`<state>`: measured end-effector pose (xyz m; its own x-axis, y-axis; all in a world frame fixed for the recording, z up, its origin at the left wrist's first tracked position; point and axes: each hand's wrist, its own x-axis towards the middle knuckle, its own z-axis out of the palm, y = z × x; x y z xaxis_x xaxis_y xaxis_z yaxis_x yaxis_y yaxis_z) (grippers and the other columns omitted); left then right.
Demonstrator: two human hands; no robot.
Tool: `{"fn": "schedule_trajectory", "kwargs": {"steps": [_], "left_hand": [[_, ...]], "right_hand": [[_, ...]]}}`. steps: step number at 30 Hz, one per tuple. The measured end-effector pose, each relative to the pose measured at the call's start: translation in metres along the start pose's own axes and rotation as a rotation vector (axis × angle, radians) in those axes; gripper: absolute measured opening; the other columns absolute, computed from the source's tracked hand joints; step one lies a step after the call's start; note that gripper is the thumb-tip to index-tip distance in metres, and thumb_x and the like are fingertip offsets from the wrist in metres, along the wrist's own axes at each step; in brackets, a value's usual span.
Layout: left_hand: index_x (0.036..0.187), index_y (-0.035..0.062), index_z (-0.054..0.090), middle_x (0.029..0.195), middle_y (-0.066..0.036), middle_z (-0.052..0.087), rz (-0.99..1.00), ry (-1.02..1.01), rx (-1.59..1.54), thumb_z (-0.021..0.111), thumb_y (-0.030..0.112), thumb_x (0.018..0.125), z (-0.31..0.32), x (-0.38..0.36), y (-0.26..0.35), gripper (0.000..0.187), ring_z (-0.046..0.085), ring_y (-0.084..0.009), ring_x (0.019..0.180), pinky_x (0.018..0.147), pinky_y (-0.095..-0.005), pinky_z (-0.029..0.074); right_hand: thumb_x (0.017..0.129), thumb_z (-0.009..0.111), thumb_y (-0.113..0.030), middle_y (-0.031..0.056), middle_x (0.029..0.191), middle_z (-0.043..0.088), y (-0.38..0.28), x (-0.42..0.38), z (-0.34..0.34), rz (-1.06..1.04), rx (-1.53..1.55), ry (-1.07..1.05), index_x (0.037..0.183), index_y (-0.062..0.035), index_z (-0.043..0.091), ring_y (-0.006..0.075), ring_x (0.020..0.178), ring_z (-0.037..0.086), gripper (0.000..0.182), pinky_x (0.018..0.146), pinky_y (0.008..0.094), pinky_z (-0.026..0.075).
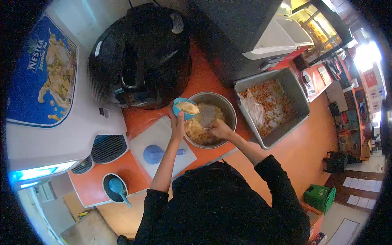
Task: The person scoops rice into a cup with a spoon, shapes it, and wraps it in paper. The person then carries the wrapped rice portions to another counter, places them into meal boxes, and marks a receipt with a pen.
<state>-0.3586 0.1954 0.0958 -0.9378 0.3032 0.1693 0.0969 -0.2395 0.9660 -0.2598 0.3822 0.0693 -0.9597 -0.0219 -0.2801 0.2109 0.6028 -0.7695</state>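
Note:
My left hand (177, 126) grips a small blue bowl (176, 110) over the left rim of a large metal pot (234, 118). Yellowish rice (188, 108) is heaped in the bowl, and more rice (195, 132) lies inside the pot. Over the pot, my right hand (220, 130) is closed, with a thin pale bit of a utensil showing at its fingertips; its kind cannot be made out. Below my left forearm, a blue-purple round lid or paddle with a handle (153, 154) rests on a white board (143, 136).
A black rice cooker (143, 57) stands behind, beside a Nestea drink dispenser (90, 122). To the right is a grey tub (267, 143) with orange-brown crumbs and a plastic bag. A container (105, 185) with a blue scoop (116, 185) sits near the counter's front-left edge.

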Motion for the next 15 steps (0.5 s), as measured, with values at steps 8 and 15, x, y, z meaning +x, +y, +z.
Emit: {"fn": "schedule_trajectory", "kwargs": {"steps": [8, 15], "left_hand": [[0.135, 0.0123, 0.028, 0.121, -0.007, 0.046, -0.273, -0.189, -0.168, 0.047, 0.045, 0.093, -0.035, -0.004, 0.031, 0.057, 0.048, -0.0182, 0.11, 0.086, -0.0322, 0.043], [0.135, 0.0109, 0.025, 0.123, -0.013, 0.043, -0.385, -0.353, 0.319, 0.051, 0.053, 0.088, 0.014, -0.018, 0.03, 0.068, 0.045, -0.0237, 0.116, 0.094, -0.0342, 0.039]], "right_hand": [[0.08, 0.065, -0.012, 0.0088, 0.064, 0.064, -0.031, -0.049, -0.057, 0.192, 0.109, 0.068, 0.09, 0.0029, 0.068, 0.0116, 0.059, 0.06, 0.019, 0.053, 0.0295, 0.045], [0.08, 0.062, -0.017, 0.0199, 0.071, 0.065, -0.049, -0.068, -0.048, 0.146, -0.088, 0.402, 0.092, 0.001, 0.068, 0.0292, 0.062, 0.066, 0.022, 0.057, 0.037, 0.05]]}}
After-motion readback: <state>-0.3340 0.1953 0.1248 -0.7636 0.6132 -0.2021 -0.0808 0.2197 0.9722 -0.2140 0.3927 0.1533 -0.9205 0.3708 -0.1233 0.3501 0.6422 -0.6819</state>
